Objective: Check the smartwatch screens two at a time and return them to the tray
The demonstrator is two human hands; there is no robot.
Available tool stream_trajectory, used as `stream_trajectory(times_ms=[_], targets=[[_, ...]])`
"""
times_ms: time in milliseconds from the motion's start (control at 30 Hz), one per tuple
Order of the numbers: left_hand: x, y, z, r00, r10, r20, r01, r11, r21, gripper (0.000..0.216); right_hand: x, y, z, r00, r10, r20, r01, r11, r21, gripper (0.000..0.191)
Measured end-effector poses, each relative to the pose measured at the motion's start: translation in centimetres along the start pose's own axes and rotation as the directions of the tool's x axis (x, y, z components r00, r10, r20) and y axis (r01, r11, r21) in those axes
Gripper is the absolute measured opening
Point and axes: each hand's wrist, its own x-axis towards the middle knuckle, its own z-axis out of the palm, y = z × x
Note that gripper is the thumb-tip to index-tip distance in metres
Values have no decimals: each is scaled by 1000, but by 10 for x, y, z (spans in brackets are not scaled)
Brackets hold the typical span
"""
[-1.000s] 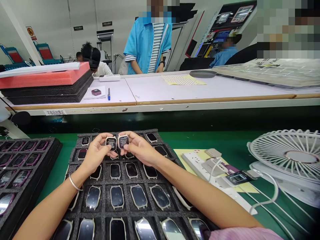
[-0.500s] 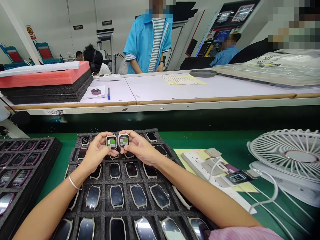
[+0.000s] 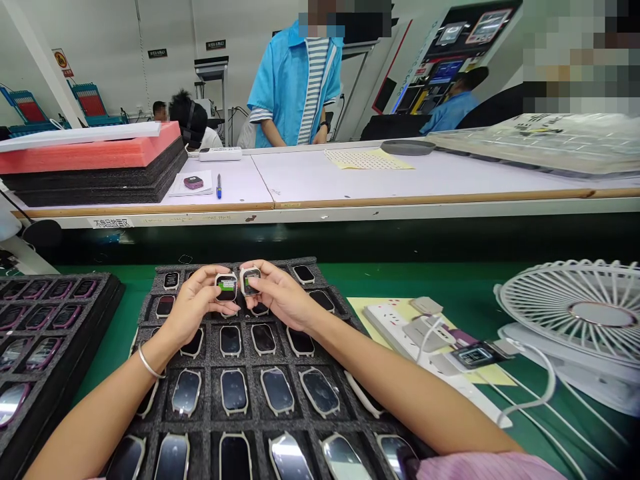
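My left hand (image 3: 193,307) pinches a small white-framed smartwatch body (image 3: 227,286) whose screen shows a green band. Right beside it, my right hand (image 3: 280,297) grips a second smartwatch body (image 3: 249,281), also lit with green. Both are held side by side just above the far rows of a dark foam tray (image 3: 210,373) filled with several watch bodies lying in pockets, screens dark. A metal bangle sits on my left wrist.
A second foam tray (image 3: 45,320) with purple-edged watches lies at left. To the right are a white power strip with chargers (image 3: 425,327), a watch on a charger (image 3: 475,355) and a white fan (image 3: 580,313). Behind a raised bench (image 3: 400,180), a person in a blue coat stands.
The two watch screens went from dark text to a green display. Both watches have since tilted a little, the right one turning inward; my hands stay in place.
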Motion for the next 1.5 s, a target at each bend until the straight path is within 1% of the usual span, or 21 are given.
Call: stream_trajectory(times_ms=[267, 600, 767, 1033, 1367, 1433, 1500], targets=[[0, -1, 0, 1000, 6, 12, -6, 1000, 24, 34, -1, 2, 0, 1000, -25, -15, 24, 997, -67, 31], [0, 3, 2, 999, 12, -37, -10, 998, 61, 31, -3, -1, 2, 999, -38, 36, 40, 997, -62, 33], [-1, 3, 1, 999, 31, -24, -30, 999, 31, 31, -4, -3, 2, 999, -20, 46, 22, 999, -47, 32], [0, 3, 5, 998, 50, -48, -45, 995, 91, 34, -3, 0, 2, 998, -38, 47, 41, 996, -77, 31], [2, 2, 2, 998, 67, -18, -65, 994, 89, 41, -2, 0, 1, 998, -45, 40, 48, 996, -77, 34], [0, 5, 5, 996, 84, -20, -82, 993, 86, 44, -3, -1, 1, 999, -46, 26, 48, 996, -78, 34], [-10, 12, 9, 993, 118, 9, -118, 992, 48, 49, -3, -2, 1, 999, -44, 12, 45, 997, -69, 35]])
